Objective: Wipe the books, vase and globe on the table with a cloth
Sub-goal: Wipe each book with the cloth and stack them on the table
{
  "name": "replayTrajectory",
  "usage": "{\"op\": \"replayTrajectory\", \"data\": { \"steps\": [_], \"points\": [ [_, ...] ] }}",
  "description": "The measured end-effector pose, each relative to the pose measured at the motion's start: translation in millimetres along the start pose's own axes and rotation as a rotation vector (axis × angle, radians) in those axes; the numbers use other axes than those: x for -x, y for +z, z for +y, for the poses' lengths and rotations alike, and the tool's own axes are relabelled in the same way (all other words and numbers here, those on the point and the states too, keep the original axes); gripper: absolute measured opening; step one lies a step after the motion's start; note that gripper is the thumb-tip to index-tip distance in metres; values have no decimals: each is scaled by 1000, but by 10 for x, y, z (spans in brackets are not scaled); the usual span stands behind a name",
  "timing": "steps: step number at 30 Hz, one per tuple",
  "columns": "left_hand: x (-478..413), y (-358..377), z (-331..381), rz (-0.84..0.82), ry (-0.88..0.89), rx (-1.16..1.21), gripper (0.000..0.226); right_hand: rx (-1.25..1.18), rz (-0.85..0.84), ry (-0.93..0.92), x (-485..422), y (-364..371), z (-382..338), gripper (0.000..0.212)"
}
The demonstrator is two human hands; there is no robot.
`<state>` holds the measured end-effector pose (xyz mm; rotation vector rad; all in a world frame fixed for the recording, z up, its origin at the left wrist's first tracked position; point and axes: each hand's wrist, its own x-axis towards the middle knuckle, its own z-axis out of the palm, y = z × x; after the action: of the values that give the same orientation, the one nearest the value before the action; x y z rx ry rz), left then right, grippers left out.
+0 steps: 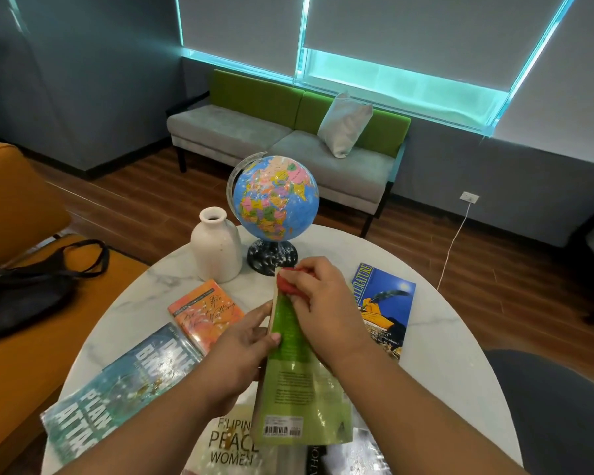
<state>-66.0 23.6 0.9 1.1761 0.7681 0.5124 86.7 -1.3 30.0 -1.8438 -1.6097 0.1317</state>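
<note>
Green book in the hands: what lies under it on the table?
Under the green book, a pale book reading "Peace Women" and a dark book show at its lower end. How far they run beneath, and anything else there, is covered.

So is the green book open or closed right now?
Closed. The green book shows its back cover and barcode; the left hand grips its edge, the right hand holds the red cloth against it.

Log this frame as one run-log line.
step: wipe green book | left hand: grips its edge | right hand: presses red cloth on far end | vase, globe: upright behind
</note>
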Motion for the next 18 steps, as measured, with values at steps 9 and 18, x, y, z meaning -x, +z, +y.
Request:
{"op": "replayTrajectory", "data": {
  "steps": [9, 18],
  "points": [
    [-38, -2, -31, -3, -12, 2, 42, 44, -43, -48, 63, 9, -13, 30],
    [-42, -45, -28, -9, -10, 31, 40, 22, -40, -16, 90, -85, 8, 32]
  ]
}}
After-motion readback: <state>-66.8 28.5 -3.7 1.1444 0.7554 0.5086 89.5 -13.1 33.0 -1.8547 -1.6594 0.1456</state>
